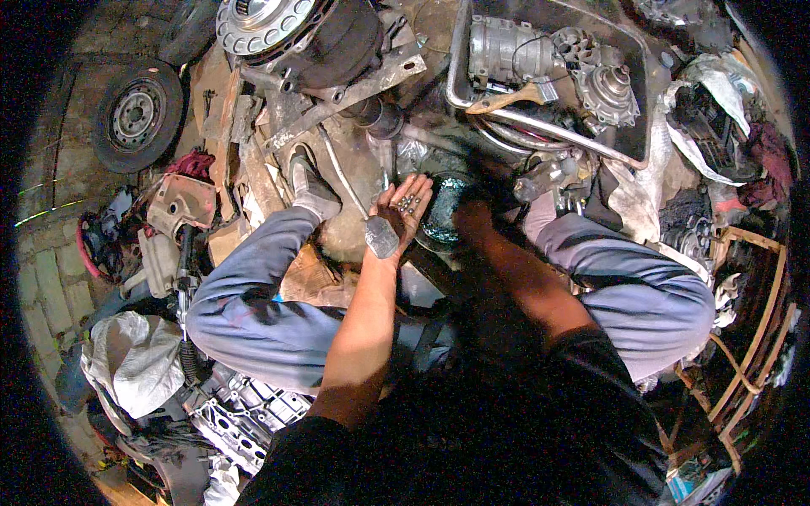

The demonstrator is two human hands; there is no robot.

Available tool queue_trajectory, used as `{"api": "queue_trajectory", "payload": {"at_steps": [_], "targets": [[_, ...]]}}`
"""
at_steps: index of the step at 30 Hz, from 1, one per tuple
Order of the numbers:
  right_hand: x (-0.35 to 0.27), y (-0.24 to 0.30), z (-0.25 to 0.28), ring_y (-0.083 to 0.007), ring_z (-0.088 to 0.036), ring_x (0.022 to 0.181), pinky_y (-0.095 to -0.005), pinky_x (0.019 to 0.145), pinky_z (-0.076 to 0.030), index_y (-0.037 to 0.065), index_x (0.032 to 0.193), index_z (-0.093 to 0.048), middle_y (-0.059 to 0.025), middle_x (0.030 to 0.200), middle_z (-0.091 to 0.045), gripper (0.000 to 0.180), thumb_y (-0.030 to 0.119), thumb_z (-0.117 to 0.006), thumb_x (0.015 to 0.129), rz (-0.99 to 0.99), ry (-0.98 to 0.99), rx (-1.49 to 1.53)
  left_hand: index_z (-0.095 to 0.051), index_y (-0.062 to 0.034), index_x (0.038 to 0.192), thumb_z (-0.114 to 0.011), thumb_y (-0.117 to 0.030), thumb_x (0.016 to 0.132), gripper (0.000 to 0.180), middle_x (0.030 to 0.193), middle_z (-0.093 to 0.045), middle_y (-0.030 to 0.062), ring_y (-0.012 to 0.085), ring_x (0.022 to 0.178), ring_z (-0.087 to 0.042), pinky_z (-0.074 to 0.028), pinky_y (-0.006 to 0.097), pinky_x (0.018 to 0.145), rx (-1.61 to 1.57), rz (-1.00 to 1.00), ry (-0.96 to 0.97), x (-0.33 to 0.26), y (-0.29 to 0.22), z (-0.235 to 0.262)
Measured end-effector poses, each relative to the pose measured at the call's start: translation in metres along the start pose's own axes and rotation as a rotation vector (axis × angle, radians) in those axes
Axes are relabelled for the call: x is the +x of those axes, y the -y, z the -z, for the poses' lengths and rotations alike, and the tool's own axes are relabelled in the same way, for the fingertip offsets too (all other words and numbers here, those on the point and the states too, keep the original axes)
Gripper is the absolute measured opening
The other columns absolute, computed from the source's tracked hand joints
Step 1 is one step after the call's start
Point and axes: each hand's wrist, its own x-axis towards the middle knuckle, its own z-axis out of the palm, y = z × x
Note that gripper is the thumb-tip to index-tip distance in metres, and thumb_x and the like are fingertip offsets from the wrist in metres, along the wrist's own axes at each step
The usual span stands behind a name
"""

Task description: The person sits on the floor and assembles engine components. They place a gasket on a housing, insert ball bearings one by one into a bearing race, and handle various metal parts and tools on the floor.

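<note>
My left hand [402, 211] lies palm up with its fingers stretched out. Several small shiny metal pieces [408, 205], roundish and too small to name surely, rest on its palm and fingers. Just right of it is a round dark container [435, 240] with glinting, bluish-white contents [442, 207]. My right hand [474, 221] is at that container's right side, in deep shadow, its fingers hidden. A long thin rod with a flat grey head [381, 238] crosses over my left wrist.
Ahead stands a large round metal machine housing [312, 42]. A metal-rimmed tray [460, 84] holds machine parts and a wooden-handled paintbrush [510, 99]. A wheel [135, 116] lies far left. An engine part [245, 413] and white sack [135, 363] are near left; wooden frames [755, 346] stand right.
</note>
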Motion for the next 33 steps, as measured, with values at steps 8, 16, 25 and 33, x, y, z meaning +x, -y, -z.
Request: {"api": "queue_trajectory", "payload": {"at_steps": [8, 16, 25, 33], "targets": [[0.012, 0.004, 0.008, -0.0326, -0.072, 0.095, -0.0471, 0.084, -0.055, 0.008, 0.095, -0.078, -0.015, 0.099, -0.075, 0.031, 0.029, -0.054, 0.092, -0.122, 0.257, 0.09, -0.044, 0.0136, 0.136, -0.058, -0.021, 0.094, 0.056, 0.148, -0.043, 0.0296, 0.0419, 0.141, -0.038, -0.035, 0.049, 0.119, 0.048, -0.032, 0.013, 0.0, -0.002, 0.004], [0.011, 0.016, 0.029, -0.028, -0.073, 0.093, -0.0438, 0.082, -0.056, 0.011, 0.094, -0.078, -0.0117, 0.097, -0.076, 0.024, 0.025, -0.059, 0.089, -0.171, 0.29, 0.008, -0.04, 0.0117, 0.14, -0.036, -0.025, 0.103, 0.052, 0.15, -0.04, 0.028, 0.0396, 0.143, -0.036, -0.032, 0.048, 0.12, 0.13, -0.058, -0.115, -0.006, 0.002, -0.017], [0.014, 0.015, -0.004, -0.0276, -0.073, 0.095, -0.0435, 0.084, -0.054, 0.013, 0.096, -0.078, -0.01, 0.1, -0.076, 0.026, 0.025, -0.056, 0.09, -0.147, 0.222, 0.026, -0.044, 0.0135, 0.136, -0.064, -0.045, 0.093, 0.075, 0.149, -0.042, 0.0296, 0.0411, 0.141, -0.039, -0.034, 0.049, 0.119, 0.156, -0.027, 0.022, -0.006, -0.002, -0.004], [0.02, 0.013, -0.046, -0.0299, -0.063, 0.119, -0.0448, 0.103, -0.047, 0.01, 0.122, -0.071, -0.0148, 0.127, -0.067, 0.037, 0.028, -0.052, 0.096, -0.256, 0.163, -0.036, -0.033, 0.0131, 0.145, -0.037, -0.043, 0.105, 0.068, 0.151, -0.038, 0.0291, 0.041, 0.143, -0.035, -0.032, 0.05, 0.12, 0.078, 0.017, -0.013, -0.012, 0.001, -0.022]]}}
